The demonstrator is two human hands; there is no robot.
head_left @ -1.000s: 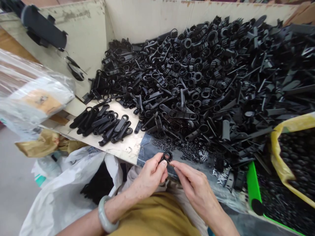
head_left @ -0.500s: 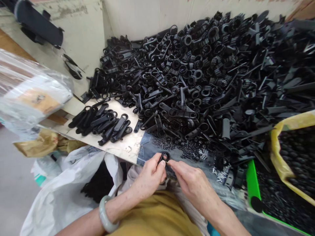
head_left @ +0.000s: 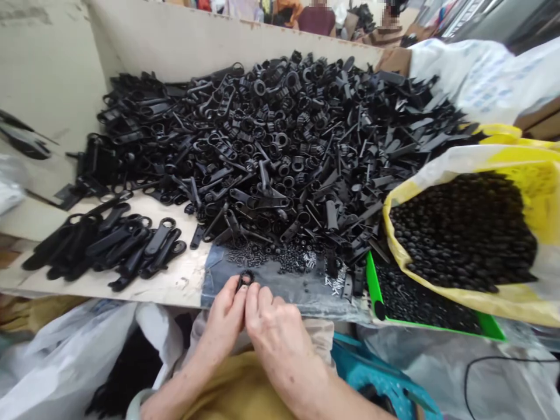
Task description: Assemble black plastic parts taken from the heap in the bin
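Just in front of my body, my left hand [head_left: 225, 309] pinches a black ring-ended plastic part [head_left: 247, 277], its ring tilted up above the thumb. My right hand [head_left: 275, 326] is closed with curled fingers, right up against the left thumb and the part; whatever lies inside its fingers is hidden. Beyond the hands, small black pieces [head_left: 249, 256] and short silver metal pins or screws [head_left: 308, 259] are scattered along the grey-covered front strip [head_left: 280, 289]. To the left, several black ring-ended handles [head_left: 157, 240] lie grouped on the pale board.
A big heap of black plastic parts [head_left: 262, 140] fills the table's middle and back. At right stand a green tray [head_left: 374, 286] of small black pieces and a yellow-white bag [head_left: 402, 186] of black pieces. White sack [head_left: 161, 332] below left; teal stool [head_left: 380, 373] below right. People are beyond the back panel.
The view has swung right, showing more of the yellow-white bag and the room behind. My right hand has gone from extended fingers at the ring to curled fingers close against my left hand.
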